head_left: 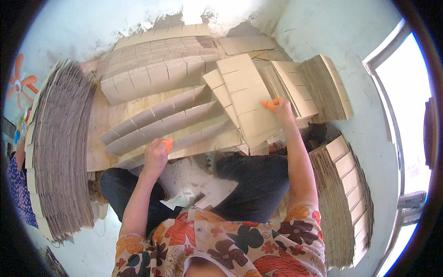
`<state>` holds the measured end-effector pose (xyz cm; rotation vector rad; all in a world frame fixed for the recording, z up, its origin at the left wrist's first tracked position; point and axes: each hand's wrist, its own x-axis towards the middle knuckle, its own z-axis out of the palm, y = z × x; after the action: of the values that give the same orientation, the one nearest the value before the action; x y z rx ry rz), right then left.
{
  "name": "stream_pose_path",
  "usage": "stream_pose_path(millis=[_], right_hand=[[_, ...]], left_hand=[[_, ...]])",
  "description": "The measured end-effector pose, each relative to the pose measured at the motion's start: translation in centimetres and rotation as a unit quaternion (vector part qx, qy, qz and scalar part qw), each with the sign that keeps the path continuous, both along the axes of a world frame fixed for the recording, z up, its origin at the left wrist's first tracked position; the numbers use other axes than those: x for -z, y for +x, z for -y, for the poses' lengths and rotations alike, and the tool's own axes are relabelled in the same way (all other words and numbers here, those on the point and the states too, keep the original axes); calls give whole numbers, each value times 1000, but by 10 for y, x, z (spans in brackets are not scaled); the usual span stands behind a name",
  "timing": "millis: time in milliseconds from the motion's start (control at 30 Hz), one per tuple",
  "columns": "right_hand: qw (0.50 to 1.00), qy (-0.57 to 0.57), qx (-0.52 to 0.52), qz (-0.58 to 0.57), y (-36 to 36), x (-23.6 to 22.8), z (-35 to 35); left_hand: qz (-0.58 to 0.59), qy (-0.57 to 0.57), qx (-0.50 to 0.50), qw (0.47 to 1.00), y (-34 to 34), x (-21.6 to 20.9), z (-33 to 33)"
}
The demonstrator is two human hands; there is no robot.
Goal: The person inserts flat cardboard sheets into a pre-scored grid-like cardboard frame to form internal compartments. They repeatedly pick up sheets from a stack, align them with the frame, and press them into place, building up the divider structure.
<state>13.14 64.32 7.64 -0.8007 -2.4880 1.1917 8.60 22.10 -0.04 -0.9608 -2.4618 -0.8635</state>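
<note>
My right hand (283,111), orange covers on its fingertips, grips the right edge of a slotted cardboard sheet (244,92). That sheet lies tilted over other cardboard pieces (220,90). My left hand (156,157), also with orange fingertip covers, is closed at a cardboard strip (198,137) along the table's near edge; its fingertips are partly hidden. Beyond it, two slotted cardboard strips (161,111) stand on edge, roughly parallel, their right ends meeting the pile of sheets. All of them rest on a light wooden table (99,138).
Tall cardboard stacks stand at the left (62,152), far side (152,69), right (323,87) and lower right (334,194). An orange fan (18,85) is at far left, near another person's patterned clothing (20,194). A bright window (406,101) is on the right wall.
</note>
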Motion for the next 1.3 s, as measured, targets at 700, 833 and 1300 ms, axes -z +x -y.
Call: stream_pose_path(millis=[700,833,1300], right_hand=[[987,57,-39,-145,12,-103,39],[973,155,-104,-137,4,-89,68],[899,317,-248,-172,-17,-46,104]], left_hand=[[-19,-21,48,998,0,-17,-25],[12,-13,74,997,-7,-20,-51],[31,17,69,997,-21,9,-96]])
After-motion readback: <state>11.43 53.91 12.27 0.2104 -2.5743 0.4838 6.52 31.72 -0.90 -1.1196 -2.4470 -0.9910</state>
